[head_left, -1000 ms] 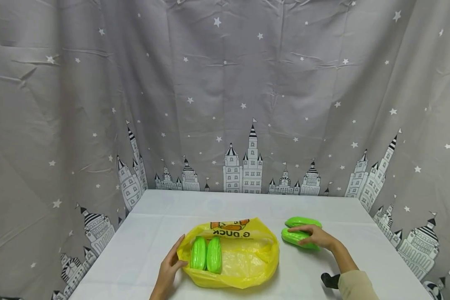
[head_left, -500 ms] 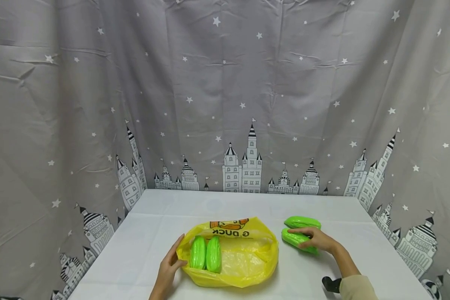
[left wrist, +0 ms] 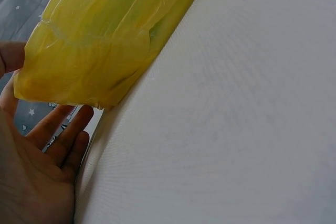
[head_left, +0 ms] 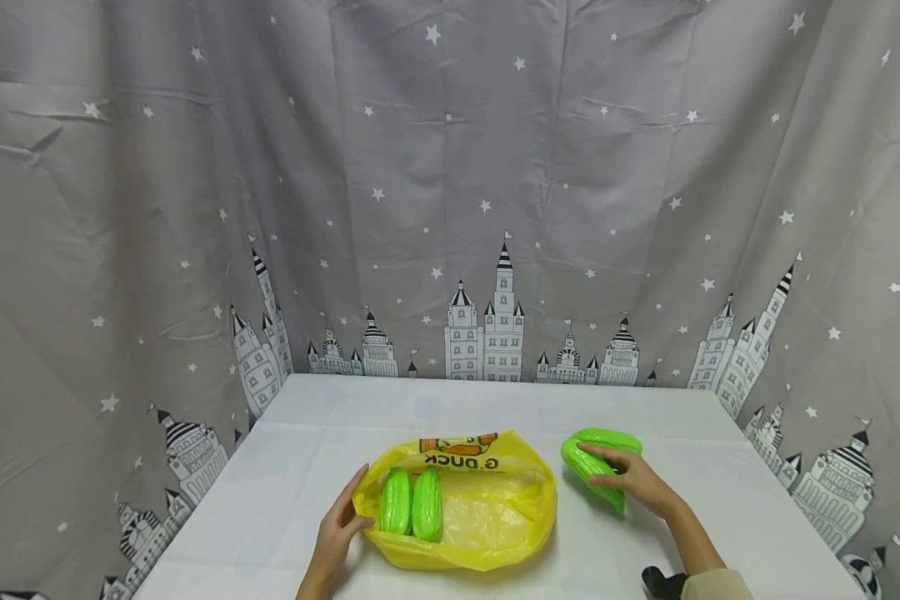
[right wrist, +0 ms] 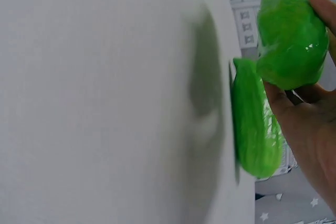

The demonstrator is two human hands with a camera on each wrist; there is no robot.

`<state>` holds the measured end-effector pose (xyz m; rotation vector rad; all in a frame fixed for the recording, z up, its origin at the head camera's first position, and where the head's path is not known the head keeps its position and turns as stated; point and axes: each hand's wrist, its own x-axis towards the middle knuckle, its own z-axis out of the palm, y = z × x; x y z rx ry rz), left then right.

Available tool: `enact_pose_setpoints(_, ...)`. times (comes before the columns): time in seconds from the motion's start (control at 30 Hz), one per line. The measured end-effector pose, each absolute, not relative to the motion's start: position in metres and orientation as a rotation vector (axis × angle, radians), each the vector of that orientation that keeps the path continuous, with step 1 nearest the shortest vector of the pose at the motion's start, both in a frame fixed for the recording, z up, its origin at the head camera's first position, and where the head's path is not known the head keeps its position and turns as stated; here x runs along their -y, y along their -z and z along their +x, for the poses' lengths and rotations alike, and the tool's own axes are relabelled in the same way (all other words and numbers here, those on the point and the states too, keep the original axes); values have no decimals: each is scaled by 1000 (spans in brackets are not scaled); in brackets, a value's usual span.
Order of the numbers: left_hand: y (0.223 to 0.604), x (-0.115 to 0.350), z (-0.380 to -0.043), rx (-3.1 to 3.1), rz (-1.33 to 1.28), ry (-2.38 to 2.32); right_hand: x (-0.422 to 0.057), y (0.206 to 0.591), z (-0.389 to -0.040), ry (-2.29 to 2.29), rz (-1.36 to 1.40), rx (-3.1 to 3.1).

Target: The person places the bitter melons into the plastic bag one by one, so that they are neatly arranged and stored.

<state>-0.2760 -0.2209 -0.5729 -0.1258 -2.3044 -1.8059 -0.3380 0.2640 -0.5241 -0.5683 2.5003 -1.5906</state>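
A yellow plastic bag [head_left: 495, 533] printed with "G.DUCK" lies with its mouth wide, two bright green ridged gourds [head_left: 397, 502] side by side in its left half. At the bag's left edge my left hand [head_left: 333, 533] holds the rim, thumb on one side and fingers on the other; in the left wrist view the fingers [left wrist: 68, 135] reach under the yellow plastic. My right hand [head_left: 637, 482] grips another green gourd [head_left: 592, 471] from above. In the right wrist view this held gourd [right wrist: 291, 38] is off the table, its shadow below. Another gourd [head_left: 607, 437] lies just behind it.
The white table [head_left: 270, 500] runs back to a grey curtain [head_left: 420, 167] with stars and castles. A small black object [head_left: 662, 582] shows beside the right sleeve [head_left: 712, 585].
My right hand has raised the gourd from the table and turned its near end, so it now overlaps the one behind it. My left hand has stayed at the bag's rim.
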Motion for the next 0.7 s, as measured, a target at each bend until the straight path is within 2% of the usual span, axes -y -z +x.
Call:
enact_pose_setpoints(0.23, 573, 220, -275, 2274, -166, 1792, -249, 496, -321, 1715, -594, -2447)
enact_pose_setpoints(0.7, 571, 219, -274, 2259, -198, 1784, -242, 497, -324, 1764, -606, -2458)
